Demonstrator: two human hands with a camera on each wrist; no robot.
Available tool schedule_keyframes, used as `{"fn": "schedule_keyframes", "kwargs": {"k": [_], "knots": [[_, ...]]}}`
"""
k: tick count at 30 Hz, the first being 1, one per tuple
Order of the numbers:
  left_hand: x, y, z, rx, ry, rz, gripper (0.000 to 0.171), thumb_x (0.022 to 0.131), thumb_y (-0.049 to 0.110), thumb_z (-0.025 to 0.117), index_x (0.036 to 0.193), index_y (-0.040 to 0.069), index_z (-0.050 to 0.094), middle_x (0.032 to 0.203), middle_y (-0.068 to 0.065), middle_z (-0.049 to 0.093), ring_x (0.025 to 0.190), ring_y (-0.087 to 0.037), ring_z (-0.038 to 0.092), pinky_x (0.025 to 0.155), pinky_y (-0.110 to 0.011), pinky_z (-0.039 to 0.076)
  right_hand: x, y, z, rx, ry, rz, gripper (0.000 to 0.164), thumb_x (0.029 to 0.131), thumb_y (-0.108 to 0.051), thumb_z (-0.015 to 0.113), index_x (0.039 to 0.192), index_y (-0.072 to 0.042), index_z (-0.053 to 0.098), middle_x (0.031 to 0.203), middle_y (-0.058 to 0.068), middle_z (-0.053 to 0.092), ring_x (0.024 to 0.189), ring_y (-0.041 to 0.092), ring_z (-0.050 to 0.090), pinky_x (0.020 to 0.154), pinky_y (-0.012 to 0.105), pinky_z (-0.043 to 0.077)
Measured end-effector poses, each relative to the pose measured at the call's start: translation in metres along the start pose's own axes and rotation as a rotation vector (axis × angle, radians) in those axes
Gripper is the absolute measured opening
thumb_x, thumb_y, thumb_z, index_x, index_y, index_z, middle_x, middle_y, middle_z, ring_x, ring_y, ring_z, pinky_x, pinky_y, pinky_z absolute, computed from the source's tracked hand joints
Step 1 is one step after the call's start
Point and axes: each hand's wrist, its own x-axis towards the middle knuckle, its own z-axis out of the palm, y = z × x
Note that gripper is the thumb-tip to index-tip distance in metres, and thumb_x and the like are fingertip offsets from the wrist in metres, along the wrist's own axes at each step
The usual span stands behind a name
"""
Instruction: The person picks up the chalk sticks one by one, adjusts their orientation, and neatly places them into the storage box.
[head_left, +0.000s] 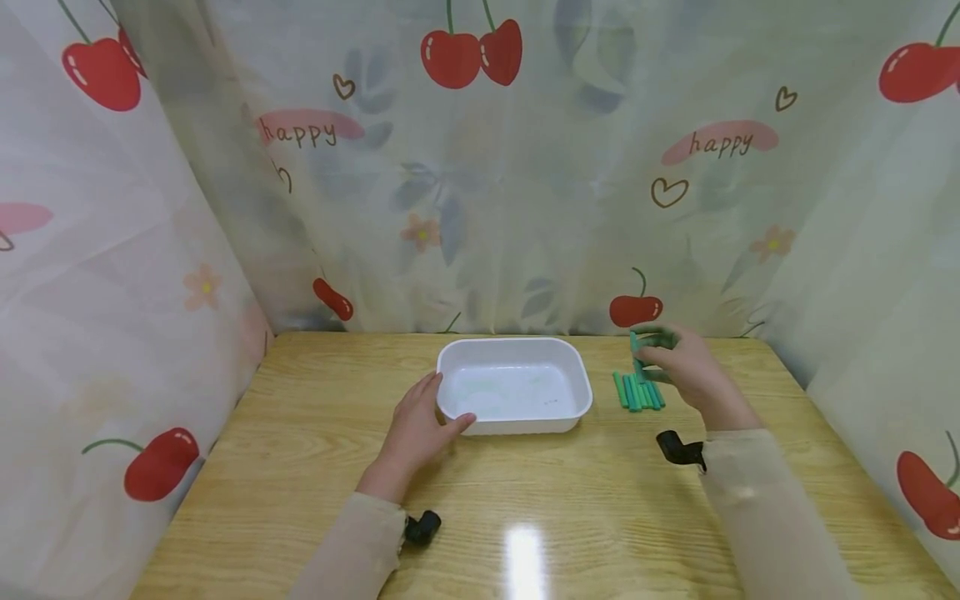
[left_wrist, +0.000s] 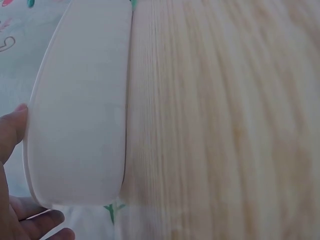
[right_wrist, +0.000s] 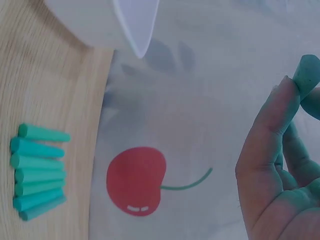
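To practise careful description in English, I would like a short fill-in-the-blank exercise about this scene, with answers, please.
1. The container that the left hand holds is coloured ____.
2. The right hand pinches one green stick, while the sticks lying on the table number ____.
3. The curtain repeats the printed word "____".

Missing words: white; seven; happy.

Cherry-print curtains point(head_left: 517, 242) around a wooden table point(head_left: 592, 517) suggest a booth.
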Motion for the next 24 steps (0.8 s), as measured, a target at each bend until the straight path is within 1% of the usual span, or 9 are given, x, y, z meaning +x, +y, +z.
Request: {"fn": "schedule_keyframes", "kwargs": {"k": [6,10,12,17,24], "knots": [[0.000,0.000,-0.001,0.002,-0.006,-0.005,0.097,0.086,0.056,0.074,0.155,0.003,0.032,0.160,-0.015,0.033,0.145,-0.035,0.031,0.117,-0.053,0.028,0.005,-0.013,0.017,0.059,0.005,-0.006,0.053,0.098,-0.009,0.059,0.145,0.003,0.041,0.116,0.014,0.051,0.090,0.016,0.059,0.079,0.032,0.057],[0.000,0.001,0.000,-0.001,-0.006,-0.005,0.097,0.086,0.057,0.073,0.156,0.003,0.032,0.160,-0.014,0.033,0.146,-0.035,0.031,0.117,-0.052,0.028,0.011,-0.019,0.028,0.070,0.021,-0.009,0.055,0.097,-0.009,0.061,0.146,0.002,0.041,0.117,0.014,0.050,0.091,0.019,0.059,0.081,0.033,0.056],[0.000,0.001,0.000,-0.004,-0.005,0.000,0.097,0.086,0.058,0.072,0.156,0.003,0.032,0.160,-0.014,0.033,0.145,-0.035,0.031,0.117,-0.052,0.028,0.014,-0.022,0.033,0.078,0.022,-0.013,0.055,0.096,-0.009,0.062,0.146,0.002,0.041,0.116,0.015,0.050,0.091,0.020,0.060,0.082,0.034,0.056],[0.000,0.000,0.000,-0.017,-0.001,0.008,0.097,0.086,0.056,0.073,0.155,0.003,0.033,0.160,-0.014,0.033,0.145,-0.035,0.031,0.117,-0.053,0.028,0.020,-0.027,0.047,0.140,0.013,-0.024,0.052,0.095,-0.007,0.063,0.142,0.003,0.044,0.115,0.017,0.055,0.090,0.021,0.061,0.081,0.035,0.056],[0.000,-0.003,0.001,-0.006,0.001,0.017,0.097,0.086,0.058,0.072,0.155,0.003,0.034,0.159,-0.014,0.034,0.145,-0.035,0.031,0.117,-0.053,0.028,0.028,-0.032,0.065,0.165,-0.009,-0.030,0.049,0.094,-0.003,0.061,0.139,0.006,0.046,0.111,0.012,0.059,0.099,0.031,0.062,0.085,0.038,0.056]]}}
